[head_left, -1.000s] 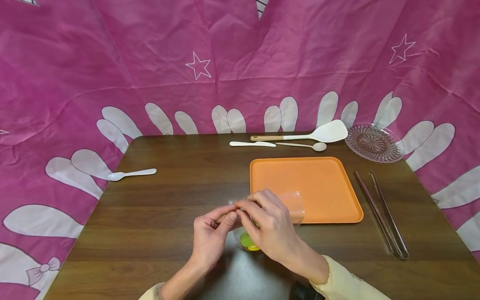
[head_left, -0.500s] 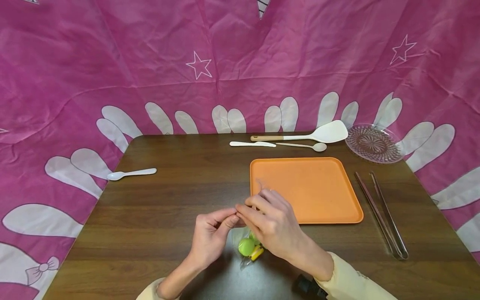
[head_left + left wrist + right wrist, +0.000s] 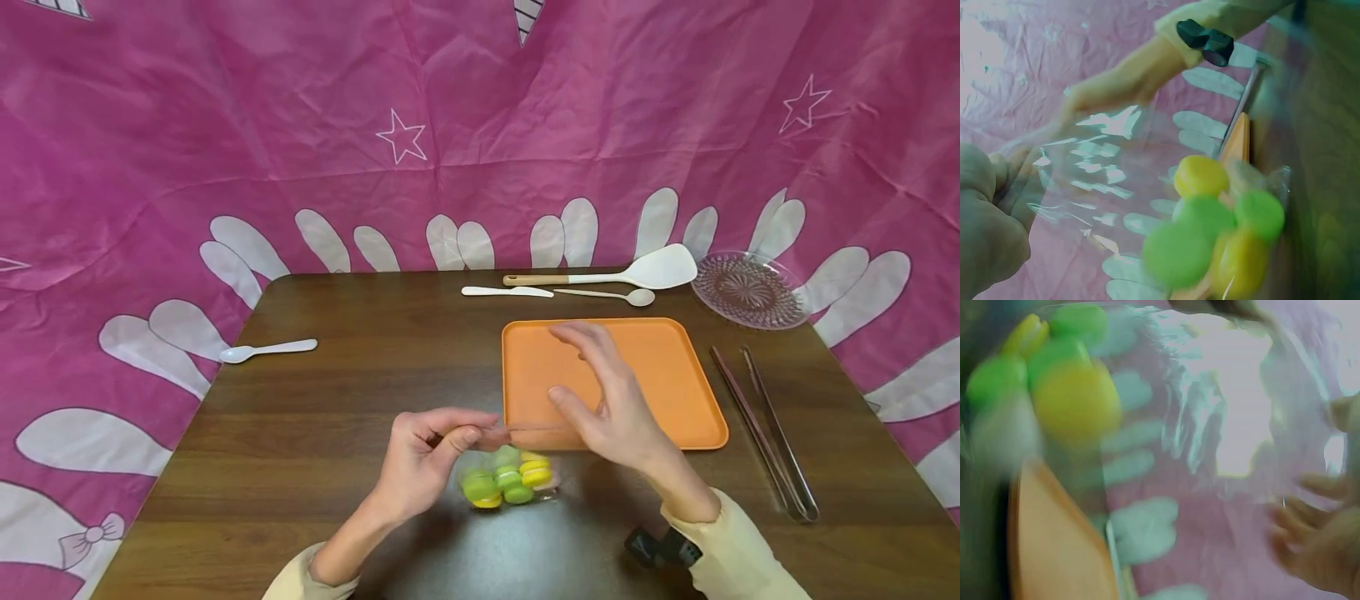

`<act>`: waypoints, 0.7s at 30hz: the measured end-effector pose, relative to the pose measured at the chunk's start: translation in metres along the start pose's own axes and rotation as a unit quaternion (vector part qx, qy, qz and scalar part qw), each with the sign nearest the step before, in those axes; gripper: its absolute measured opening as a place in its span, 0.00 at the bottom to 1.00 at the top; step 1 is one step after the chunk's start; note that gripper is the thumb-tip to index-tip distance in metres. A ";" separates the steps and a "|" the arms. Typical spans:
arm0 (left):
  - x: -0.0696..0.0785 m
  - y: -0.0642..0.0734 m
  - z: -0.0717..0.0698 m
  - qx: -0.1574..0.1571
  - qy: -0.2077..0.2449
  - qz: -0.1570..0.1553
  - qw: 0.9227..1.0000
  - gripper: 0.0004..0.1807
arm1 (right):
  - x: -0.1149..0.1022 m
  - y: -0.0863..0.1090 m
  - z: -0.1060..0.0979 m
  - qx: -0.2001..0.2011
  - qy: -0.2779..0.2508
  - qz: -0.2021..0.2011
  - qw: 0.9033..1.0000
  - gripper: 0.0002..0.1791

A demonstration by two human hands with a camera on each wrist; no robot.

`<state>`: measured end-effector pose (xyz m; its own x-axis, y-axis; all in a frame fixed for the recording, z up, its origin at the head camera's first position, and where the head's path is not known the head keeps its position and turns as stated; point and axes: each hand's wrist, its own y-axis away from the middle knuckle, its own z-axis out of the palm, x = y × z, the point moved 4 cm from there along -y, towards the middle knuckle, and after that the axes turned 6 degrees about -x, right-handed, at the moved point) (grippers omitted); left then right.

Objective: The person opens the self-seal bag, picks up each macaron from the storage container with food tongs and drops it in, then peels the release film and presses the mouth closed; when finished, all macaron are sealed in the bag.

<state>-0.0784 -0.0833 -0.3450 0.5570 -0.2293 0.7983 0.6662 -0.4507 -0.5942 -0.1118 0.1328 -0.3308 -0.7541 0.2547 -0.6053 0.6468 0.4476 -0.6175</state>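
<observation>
A clear plastic bag (image 3: 1094, 165) hangs above the table with several green and yellow macarons (image 3: 507, 478) at its bottom. Among them is a paler macaron (image 3: 1007, 434), blurred in the right wrist view. My left hand (image 3: 420, 458) pinches the bag's top edge between thumb and fingers. Beside the bag's right side, over the orange tray (image 3: 675, 367), is my right hand (image 3: 618, 408), its thumb and fingers spread apart with nothing gripped. The right wrist view shows the right fingers (image 3: 1310, 519) close to the bag's film; whether they touch it I cannot tell.
Metal tongs (image 3: 772, 442) lie right of the tray, and a clear patterned plate (image 3: 750, 289) sits at the back right corner. Along the back lie a white spatula (image 3: 660, 267), a knife (image 3: 506, 292) and a long spoon (image 3: 637, 297). A white spoon (image 3: 270, 350) rests at left.
The two hands were together at the bag's top edge. My right hand has moved away to the right and spread its fingers. The macarons now show more fully.
</observation>
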 end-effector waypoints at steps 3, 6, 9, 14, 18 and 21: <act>-0.001 0.002 -0.003 0.027 0.018 -0.007 0.999 0.09 | 0.014 0.023 -0.010 -0.041 -0.112 0.059 0.991 0.21; -0.001 0.004 -0.004 0.062 0.030 -0.010 0.998 0.09 | 0.012 0.047 -0.009 -0.086 -0.192 0.055 0.976 0.21; -0.001 0.006 -0.006 0.095 0.021 -0.014 0.995 0.10 | 0.003 0.062 -0.003 -0.113 -0.220 0.036 0.968 0.22; 0.000 0.007 -0.009 0.122 0.012 -0.012 0.992 0.08 | 0.000 0.066 0.006 -0.061 -0.220 0.098 0.969 0.09; -0.002 0.012 -0.011 0.132 0.010 -0.042 0.990 0.08 | 0.000 0.062 0.003 0.004 -0.213 0.118 0.970 0.11; -0.007 0.019 -0.012 0.122 -0.020 -0.086 0.989 0.10 | 0.001 0.057 0.000 0.019 -0.208 0.117 0.971 0.09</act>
<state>-0.0757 -0.1001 -0.3603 0.4411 -0.1308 0.8879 0.8499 -0.2570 -0.4601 -0.0753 0.1581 -0.3666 -0.4799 -0.0253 -0.8770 0.8051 0.3846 -0.4516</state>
